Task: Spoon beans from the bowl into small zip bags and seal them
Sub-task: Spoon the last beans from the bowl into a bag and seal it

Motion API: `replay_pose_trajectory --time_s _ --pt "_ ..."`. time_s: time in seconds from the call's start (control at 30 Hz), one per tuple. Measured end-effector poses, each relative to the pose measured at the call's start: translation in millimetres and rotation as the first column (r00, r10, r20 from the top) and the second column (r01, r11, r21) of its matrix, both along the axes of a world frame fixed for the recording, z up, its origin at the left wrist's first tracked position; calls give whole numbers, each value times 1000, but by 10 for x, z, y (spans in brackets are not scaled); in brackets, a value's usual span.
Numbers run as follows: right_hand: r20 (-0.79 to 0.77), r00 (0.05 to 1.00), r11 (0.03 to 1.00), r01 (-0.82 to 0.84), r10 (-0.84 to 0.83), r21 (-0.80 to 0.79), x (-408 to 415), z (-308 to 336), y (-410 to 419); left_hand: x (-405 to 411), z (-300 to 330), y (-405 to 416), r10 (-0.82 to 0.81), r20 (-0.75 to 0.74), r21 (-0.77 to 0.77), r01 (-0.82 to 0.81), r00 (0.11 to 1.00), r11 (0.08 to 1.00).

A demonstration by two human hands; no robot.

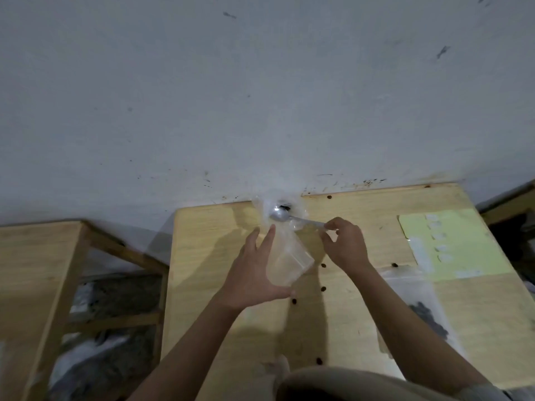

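Nearest the lens, at the bottom edge of the frame, sat a blurred pale shape that could not be identified, and from either side of it two bare forearms reached up toward the middle of the picture. At the centre, the left hand [251, 273] cradled a small clear zip bag [286, 260], thumb curled under its lower edge and fingers spread up along its side, so that grip was closed on the bag. Just right of it, the right hand [344, 244] pinched the handle of a metal spoon [282, 217], whose scoop lay at the bag's mouth near the far edge of the table [202, 285]. A few dark beans [284, 208] showed at the scoop, amid crumpled clear plastic — whether that plastic was the bag's own mouth or a separate container could not be told, and no distinct bowl was visible. The bag's lower part looked nearly empty. To do this step well, the mouth likely needed holding wide and steady while the spoon tipped slowly well inside it; stray beans [323, 288] scattered down the middle of the table suggested how easily they escaped. At the right, a yellow-green sheet [463, 244] lay flat, and below it a larger clear bag [419, 308] held dark contents — too blurred to name.
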State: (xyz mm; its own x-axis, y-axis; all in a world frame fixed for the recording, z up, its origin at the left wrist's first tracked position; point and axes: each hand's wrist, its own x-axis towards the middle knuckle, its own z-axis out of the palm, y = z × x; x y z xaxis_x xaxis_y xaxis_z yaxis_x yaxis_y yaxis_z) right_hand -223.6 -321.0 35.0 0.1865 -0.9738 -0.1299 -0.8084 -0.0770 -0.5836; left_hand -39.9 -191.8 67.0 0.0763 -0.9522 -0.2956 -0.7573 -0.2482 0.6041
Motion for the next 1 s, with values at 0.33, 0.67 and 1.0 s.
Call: replay_pose_trajectory --time_s 0.33,0.67,1.0 --pt "-1 997 997 -75 75 -9 93 -274 -290 182 -13 -514 -12 22 77 10 1000 997" --pt "711 643 932 15 -285 361 294 191 -80 79 94 -491 -19 -6 75 19 1000 997" --pt "350 929 961 -23 123 -275 143 232 154 -76 72 -333 -74 144 -6 76 987 997"
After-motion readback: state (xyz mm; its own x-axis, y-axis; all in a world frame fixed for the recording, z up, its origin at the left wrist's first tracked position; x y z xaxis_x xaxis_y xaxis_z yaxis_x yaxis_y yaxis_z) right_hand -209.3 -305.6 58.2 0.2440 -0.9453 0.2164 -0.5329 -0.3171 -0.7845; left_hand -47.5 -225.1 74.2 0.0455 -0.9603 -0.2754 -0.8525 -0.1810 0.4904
